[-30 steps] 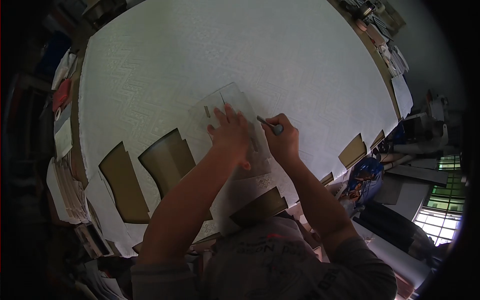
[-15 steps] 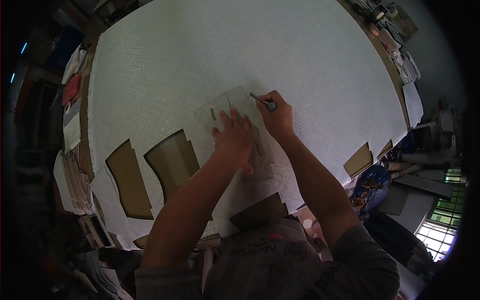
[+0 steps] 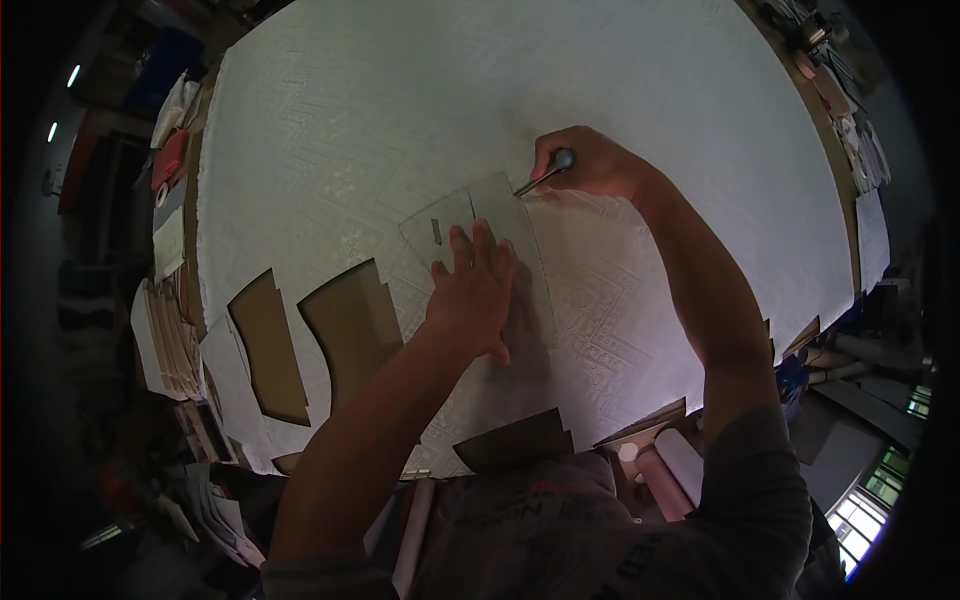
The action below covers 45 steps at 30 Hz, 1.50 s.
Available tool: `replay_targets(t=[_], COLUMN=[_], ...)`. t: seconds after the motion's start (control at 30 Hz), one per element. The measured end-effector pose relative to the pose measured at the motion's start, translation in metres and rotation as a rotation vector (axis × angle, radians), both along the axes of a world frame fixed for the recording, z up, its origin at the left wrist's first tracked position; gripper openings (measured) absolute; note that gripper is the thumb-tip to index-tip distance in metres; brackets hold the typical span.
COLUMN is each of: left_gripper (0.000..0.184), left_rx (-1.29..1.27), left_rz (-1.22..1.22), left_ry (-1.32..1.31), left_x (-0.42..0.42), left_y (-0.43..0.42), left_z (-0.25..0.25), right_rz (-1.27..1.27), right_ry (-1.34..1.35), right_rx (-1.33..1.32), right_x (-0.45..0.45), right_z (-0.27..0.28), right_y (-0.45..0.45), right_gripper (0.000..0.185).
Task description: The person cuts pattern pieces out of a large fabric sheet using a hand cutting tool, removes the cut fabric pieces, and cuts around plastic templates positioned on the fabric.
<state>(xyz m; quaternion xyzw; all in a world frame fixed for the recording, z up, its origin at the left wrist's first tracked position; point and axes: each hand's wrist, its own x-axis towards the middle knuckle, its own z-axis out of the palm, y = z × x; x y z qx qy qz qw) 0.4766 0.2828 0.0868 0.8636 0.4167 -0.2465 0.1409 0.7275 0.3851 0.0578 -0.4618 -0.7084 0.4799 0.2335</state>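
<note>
A clear template (image 3: 420,228) lies on a large pale sheet (image 3: 620,240) embossed with a zigzag pattern. My left hand (image 3: 470,295) is pressed flat on the template with its fingers spread. At the template's upper right corner, my right hand (image 3: 590,165) grips a slim metal knife-like tool (image 3: 543,182) with a rounded grey end. The tool's tip touches the sheet, or nearly so, beside that corner. A dark line runs down along the template's right edge. My left hand and forearm cover part of the template's lower half.
Curved cut-outs in the sheet, such as one at left (image 3: 270,345) and one near my body (image 3: 515,440), show the brown tabletop. Stacked pieces (image 3: 165,340) lie at the left edge. Rolls (image 3: 665,480) stand below the near edge; assorted items line the right edge.
My right hand has moved up and right and turned, so the tool now points down-left toward the template's corner. My left hand stays on the template. The view has shifted slightly.
</note>
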Motion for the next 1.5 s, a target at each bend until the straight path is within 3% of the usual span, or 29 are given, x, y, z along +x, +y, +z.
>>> replay_targets(t=[0.1, 0.23, 0.33, 0.4, 0.43, 0.6, 0.63, 0.7, 0.93, 1.1, 1.23, 1.33, 1.5], left_gripper=[0.141, 0.141, 0.142, 0.142, 0.143, 0.145, 0.145, 0.146, 0.145, 0.146, 0.146, 0.148, 0.150], left_rx=[0.007, 0.020, 0.021, 0.019, 0.013, 0.016, 0.013, 0.014, -0.020, -0.038, -0.051, -0.048, -0.015], left_rz=[-0.007, -0.002, 0.009, 0.017, 0.024, 0.034, 0.042, 0.029, 0.017, 0.031, 0.024, 0.033, 0.025], left_ry=[0.006, -0.017, -0.037, -0.056, -0.069, -0.083, -0.085, -0.081, -0.036, -0.047, -0.030, -0.019, 0.020], left_x=[0.001, 0.000, -0.001, -0.002, -0.003, -0.004, -0.004, -0.005, -0.007, -0.007, -0.006, -0.004, 0.002], left_y=[-0.001, -0.002, -0.002, -0.003, -0.003, -0.003, -0.003, -0.004, -0.003, -0.001, -0.001, -0.001, -0.003], left_z=[-0.001, -0.002, -0.003, -0.002, -0.001, -0.006, -0.006, -0.005, 0.003, -0.001, 0.004, 0.002, 0.003], right_rz=[-0.077, -0.131, -0.281, -0.411, -0.410, -0.947, -0.948, -1.075, -1.050, -1.036, -1.009, -0.983, -0.730], right_ry=[0.088, 0.181, 0.188, 0.230, 0.221, 0.053, 0.040, -0.094, -0.154, -0.187, -0.132, -0.154, -0.078], right_rx=[-0.205, -0.231, -0.178, 0.239, 0.243, 0.444, 0.451, 0.192, 0.337, 0.182, 0.263, 0.173, 0.269], right_x=[0.001, 0.004, -0.005, -0.017, -0.026, -0.088, -0.099, -0.114, -0.120, -0.120, -0.115, -0.107, -0.072], right_z=[-0.010, -0.027, -0.035, -0.060, -0.061, -0.069, -0.056, -0.029, -0.028, -0.021, -0.026, -0.023, -0.030], right_y=[-0.006, -0.020, -0.043, -0.059, -0.070, -0.100, -0.100, -0.100, -0.072, -0.058, -0.062, -0.060, -0.045], right_gripper=[0.011, 0.011, 0.010, 0.012, 0.012, 0.014, 0.014, 0.018, 0.016, 0.020, 0.020, 0.020, 0.017])
